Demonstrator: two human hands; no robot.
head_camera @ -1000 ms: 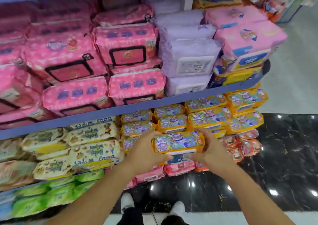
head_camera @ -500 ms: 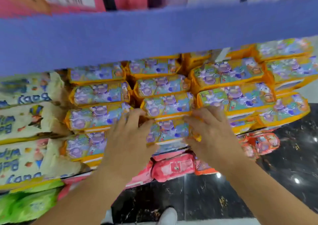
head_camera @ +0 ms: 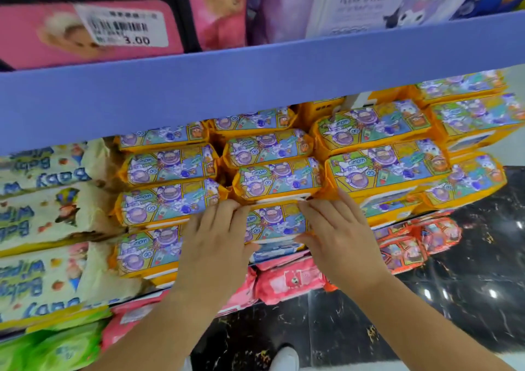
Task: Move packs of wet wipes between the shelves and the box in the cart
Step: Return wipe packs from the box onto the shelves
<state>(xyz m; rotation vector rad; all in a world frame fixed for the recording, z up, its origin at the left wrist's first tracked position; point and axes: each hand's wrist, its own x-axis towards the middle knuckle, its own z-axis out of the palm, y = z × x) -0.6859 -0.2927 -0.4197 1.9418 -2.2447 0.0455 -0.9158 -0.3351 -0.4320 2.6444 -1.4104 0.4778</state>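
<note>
Pack of wet wipes: 1 | hands: 2, left, right, pressing ends

Orange pack, held clear a second ago, now pressed into the shelf stack by both hands.

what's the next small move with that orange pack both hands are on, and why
Probably push it a little further in, then let go. The left hand and right hand press the orange pack at the bottom of its stack, and its front seems to stick out past the pack above.
</note>
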